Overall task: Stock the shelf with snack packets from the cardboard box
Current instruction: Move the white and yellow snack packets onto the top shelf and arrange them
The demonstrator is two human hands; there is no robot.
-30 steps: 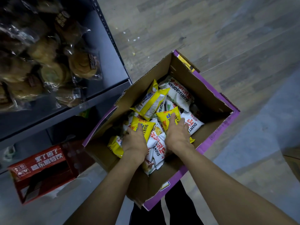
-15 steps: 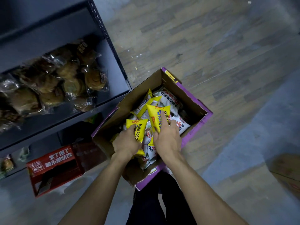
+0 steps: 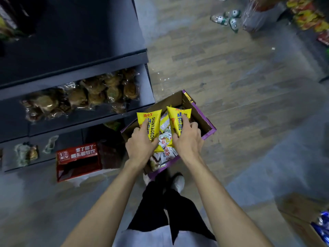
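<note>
A cardboard box point(image 3: 199, 114) with purple edges stands on the floor, partly filled with white and yellow snack packets point(image 3: 166, 139). My left hand point(image 3: 140, 145) grips one yellow packet point(image 3: 151, 125) upright above the box. My right hand point(image 3: 188, 139) grips a second yellow packet point(image 3: 178, 118) beside it. The dark shelf unit point(image 3: 74, 68) rises to the left, its upper board bare near the front edge.
Wrapped brown pastries point(image 3: 85, 97) lie on the middle shelf. A red carton point(image 3: 78, 161) sits on the floor under the shelves. Water bottles point(image 3: 226, 18) lie on the wood floor far off. Another cardboard box point(image 3: 302, 216) stands at the lower right. My feet are just behind the box.
Both hands have lifted a yellow packet each out of the box. My view has risen and pulled back, showing the upper shelf board.
</note>
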